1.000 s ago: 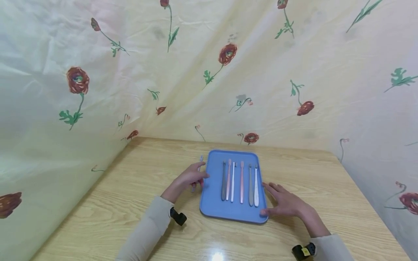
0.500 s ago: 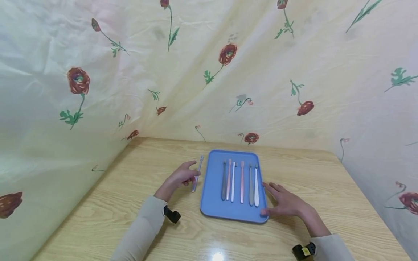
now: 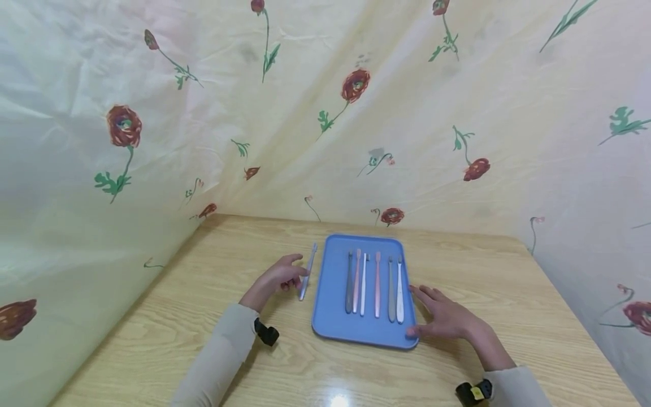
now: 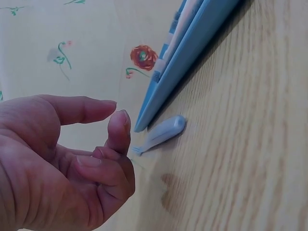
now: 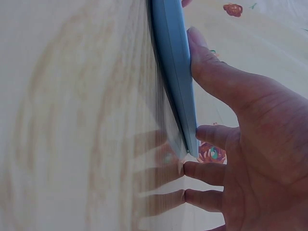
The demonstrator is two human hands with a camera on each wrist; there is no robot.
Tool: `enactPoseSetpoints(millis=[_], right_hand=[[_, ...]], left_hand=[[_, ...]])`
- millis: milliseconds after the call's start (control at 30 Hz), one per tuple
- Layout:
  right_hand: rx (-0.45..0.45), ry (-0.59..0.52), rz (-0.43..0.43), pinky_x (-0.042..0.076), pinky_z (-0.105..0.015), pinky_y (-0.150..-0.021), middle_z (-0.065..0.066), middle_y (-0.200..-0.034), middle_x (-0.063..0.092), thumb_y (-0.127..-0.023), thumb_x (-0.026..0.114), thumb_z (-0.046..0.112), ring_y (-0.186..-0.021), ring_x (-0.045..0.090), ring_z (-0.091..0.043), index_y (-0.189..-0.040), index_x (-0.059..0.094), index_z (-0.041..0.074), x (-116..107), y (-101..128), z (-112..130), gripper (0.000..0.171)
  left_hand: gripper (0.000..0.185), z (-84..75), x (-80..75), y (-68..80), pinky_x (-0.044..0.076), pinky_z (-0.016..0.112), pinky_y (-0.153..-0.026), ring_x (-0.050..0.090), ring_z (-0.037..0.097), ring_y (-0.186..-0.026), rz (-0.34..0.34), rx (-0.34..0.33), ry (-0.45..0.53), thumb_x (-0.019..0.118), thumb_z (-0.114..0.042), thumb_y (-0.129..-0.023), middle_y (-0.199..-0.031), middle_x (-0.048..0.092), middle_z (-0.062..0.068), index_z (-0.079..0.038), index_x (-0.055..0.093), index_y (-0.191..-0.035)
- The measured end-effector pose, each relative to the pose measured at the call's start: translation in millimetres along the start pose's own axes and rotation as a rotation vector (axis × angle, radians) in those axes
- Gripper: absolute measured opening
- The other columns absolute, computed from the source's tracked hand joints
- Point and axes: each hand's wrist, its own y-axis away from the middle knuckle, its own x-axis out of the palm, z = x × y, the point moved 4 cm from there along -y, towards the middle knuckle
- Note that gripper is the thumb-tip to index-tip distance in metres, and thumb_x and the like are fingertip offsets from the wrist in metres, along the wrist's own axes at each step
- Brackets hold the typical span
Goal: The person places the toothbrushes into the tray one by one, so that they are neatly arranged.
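Observation:
A blue tray (image 3: 330, 316) lies on the wooden table with several toothbrushes (image 3: 377, 284) in a row inside it, grey, pink and white. One pale lavender toothbrush (image 3: 307, 271) lies on the table just left of the tray. My left hand (image 3: 291, 276) hovers beside it with loosely curled fingers and holds nothing. In the left wrist view the left hand (image 4: 103, 144) is apart from the toothbrush (image 4: 163, 132), which lies against the tray's edge (image 4: 192, 53). My right hand (image 3: 432, 314) lies flat, its thumb against the tray's near right corner. The right wrist view shows the right hand (image 5: 231, 120) touching the tray rim (image 5: 173, 72).
Flowered cream fabric (image 3: 325, 113) hangs as walls on the left, back and right of the table. Bare wooden tabletop (image 3: 213, 316) stretches left of the tray and along the near edge. A glare spot shows at the front.
My left hand let go of the lavender toothbrush, which now lies on the table left of the tray, and the hand drew back slightly left. The right hand stayed put.

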Motion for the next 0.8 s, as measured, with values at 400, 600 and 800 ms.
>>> enactPoseSetpoints(millis=[400,600,800], right_hand=[[0.009,0.004,0.011,0.038,-0.077,-0.1,-0.038,-0.154,0.031,-0.078,0.075,0.061,-0.14,0.027,-0.064,-0.156,0.032,0.005,1.4,-1.6,-2.4,0.105],[0.011,0.011,0.005,0.037,-0.078,-0.099,-0.038,-0.154,0.031,-0.078,0.075,0.062,-0.139,0.027,-0.064,-0.156,0.032,0.005,1.5,-2.1,-3.0,0.105],[0.017,0.006,0.011,0.037,-0.078,-0.099,-0.038,-0.155,0.03,-0.077,0.076,0.061,-0.14,0.027,-0.064,-0.156,0.032,0.006,1.6,-2.2,-3.1,0.105]], left_hand=[[0.08,2.0,5.1,-7.5,0.025,0.02,-0.041,0.044,0.007,-0.042,0.008,-0.042,-0.086,0.065,-0.014,-0.091,-0.051,0.054,0.0,-0.004,0.023,-0.159],[0.083,-0.6,6.4,-4.9,0.026,0.02,-0.041,0.044,0.007,-0.041,-0.008,-0.041,-0.078,0.066,-0.011,-0.09,-0.051,0.053,-0.001,-0.004,0.021,-0.159],[0.088,-1.1,9.4,-4.1,0.029,0.02,-0.041,0.047,0.009,-0.043,-0.032,-0.016,-0.169,0.068,-0.009,-0.085,-0.054,0.055,0.001,-0.001,0.02,-0.159]])
